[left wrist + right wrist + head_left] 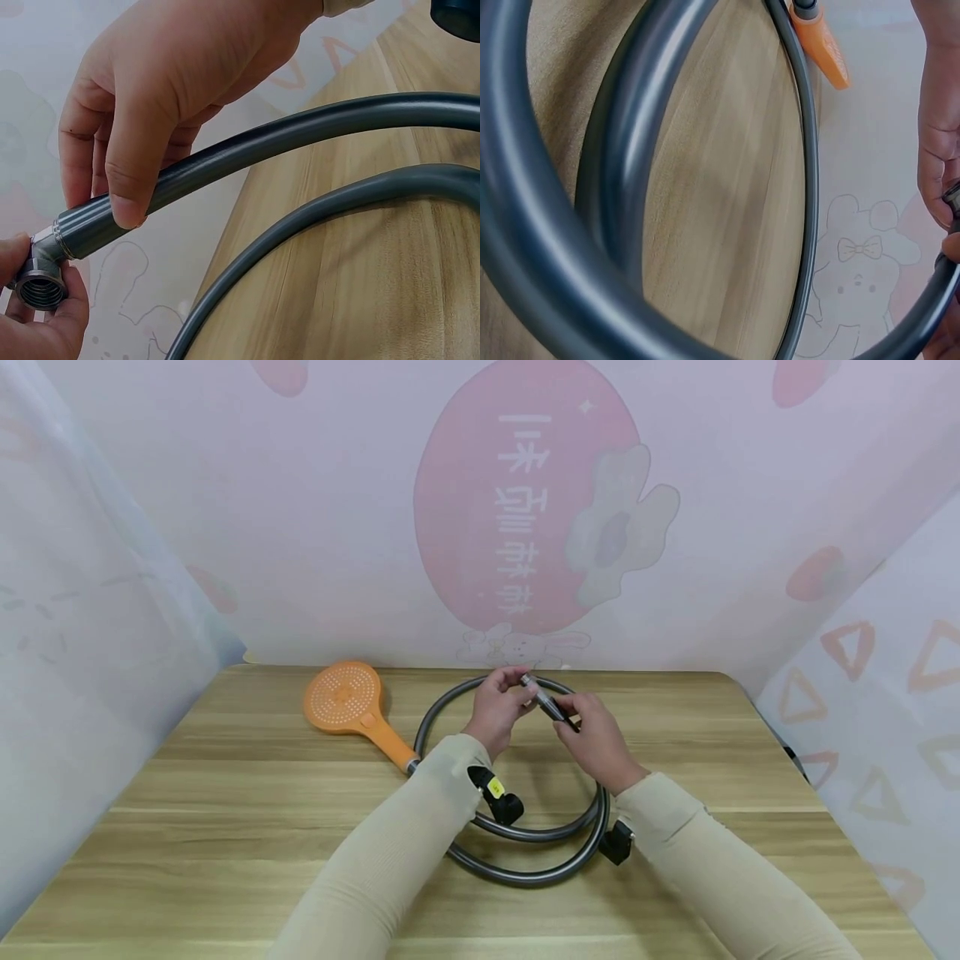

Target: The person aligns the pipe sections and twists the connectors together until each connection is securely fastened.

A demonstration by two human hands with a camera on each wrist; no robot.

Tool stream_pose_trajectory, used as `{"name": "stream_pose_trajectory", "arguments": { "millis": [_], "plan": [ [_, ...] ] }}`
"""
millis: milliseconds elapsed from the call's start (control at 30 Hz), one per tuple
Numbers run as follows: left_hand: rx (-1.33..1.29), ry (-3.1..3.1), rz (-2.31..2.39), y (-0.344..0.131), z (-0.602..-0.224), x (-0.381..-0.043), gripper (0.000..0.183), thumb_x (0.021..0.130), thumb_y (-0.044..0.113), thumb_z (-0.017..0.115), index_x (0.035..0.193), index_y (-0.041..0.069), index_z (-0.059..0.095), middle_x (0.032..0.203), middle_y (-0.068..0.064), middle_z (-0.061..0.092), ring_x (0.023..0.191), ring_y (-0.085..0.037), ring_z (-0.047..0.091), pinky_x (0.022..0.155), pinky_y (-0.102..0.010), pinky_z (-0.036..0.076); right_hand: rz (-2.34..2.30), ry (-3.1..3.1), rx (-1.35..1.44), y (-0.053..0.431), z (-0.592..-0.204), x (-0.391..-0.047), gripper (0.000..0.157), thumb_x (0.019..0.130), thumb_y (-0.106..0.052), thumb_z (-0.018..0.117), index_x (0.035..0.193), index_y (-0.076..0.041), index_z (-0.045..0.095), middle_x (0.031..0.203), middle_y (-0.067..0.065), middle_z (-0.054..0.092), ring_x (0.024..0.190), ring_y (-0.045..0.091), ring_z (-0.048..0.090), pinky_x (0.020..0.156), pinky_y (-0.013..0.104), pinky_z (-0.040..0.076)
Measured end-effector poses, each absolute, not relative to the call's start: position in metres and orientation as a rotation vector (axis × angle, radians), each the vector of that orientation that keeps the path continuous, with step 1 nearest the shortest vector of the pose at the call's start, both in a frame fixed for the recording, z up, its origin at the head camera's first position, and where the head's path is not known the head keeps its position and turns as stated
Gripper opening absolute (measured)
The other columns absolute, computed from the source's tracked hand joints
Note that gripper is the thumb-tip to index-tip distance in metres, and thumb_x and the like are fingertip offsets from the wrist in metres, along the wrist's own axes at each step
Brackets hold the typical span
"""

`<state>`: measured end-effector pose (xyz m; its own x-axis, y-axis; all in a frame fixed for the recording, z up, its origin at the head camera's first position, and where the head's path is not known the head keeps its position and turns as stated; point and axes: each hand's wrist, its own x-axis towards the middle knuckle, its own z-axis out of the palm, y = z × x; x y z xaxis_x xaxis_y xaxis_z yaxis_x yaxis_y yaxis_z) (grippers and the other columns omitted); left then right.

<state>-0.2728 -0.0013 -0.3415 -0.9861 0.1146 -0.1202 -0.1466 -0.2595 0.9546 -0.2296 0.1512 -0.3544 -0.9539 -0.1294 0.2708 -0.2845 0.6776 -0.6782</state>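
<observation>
A dark grey shower hose (525,878) lies coiled on the wooden table, joined to the handle of an orange shower head (343,697) at left. My left hand (498,710) pinches a metal elbow fitting (49,247) at the hose's raised free end. In the left wrist view, the fitting's threaded opening faces the camera. Just behind that fitting, my right hand (596,739) holds the hose between thumb and fingers. Both hands are above the far part of the table. At the right edge of the right wrist view, the hands are only partly visible.
The wooden table (225,860) ends at a pale printed wall cloth (337,527) behind the coil. More cloth hangs on both sides. A black wrist camera (504,806) sits under the left wrist, and another (617,843) beside the right wrist.
</observation>
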Motion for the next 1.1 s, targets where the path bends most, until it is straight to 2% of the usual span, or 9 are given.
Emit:
{"name": "stream_pose_trajectory", "arguments": {
  "millis": [400, 1100],
  "plan": [
    [-0.030, 1.793, 2.385, -0.0010, -0.3408, -0.2743, 0.029, 0.092, -0.002, 0.061, 0.120, 0.003, 0.059, 0.126, -0.019, 0.054, 0.100, -0.020, 0.060, 0.091, -0.036, 0.052, 1.174, -2.701, 0.350, 0.1517, -0.3491, -0.2300, 0.033, 0.091, -0.002, 0.064, 0.123, 0.003, 0.059, 0.112, 0.017, 0.056, 0.102, 0.027, 0.055, 0.079, 0.038, 0.051],
    [-0.030, 1.813, 2.395, -0.0012, -0.3436, -0.2754, 0.028, 0.092, -0.002, 0.061, 0.119, 0.003, 0.060, 0.115, -0.011, 0.058, 0.098, -0.020, 0.059, 0.090, -0.035, 0.053, 1.158, -2.746, 0.410, 0.1509, -0.3511, -0.2322, 0.031, 0.096, -0.002, 0.057, 0.126, 0.005, 0.056, 0.113, 0.019, 0.057, 0.103, 0.029, 0.055, 0.081, 0.041, 0.051]
  ]
}}
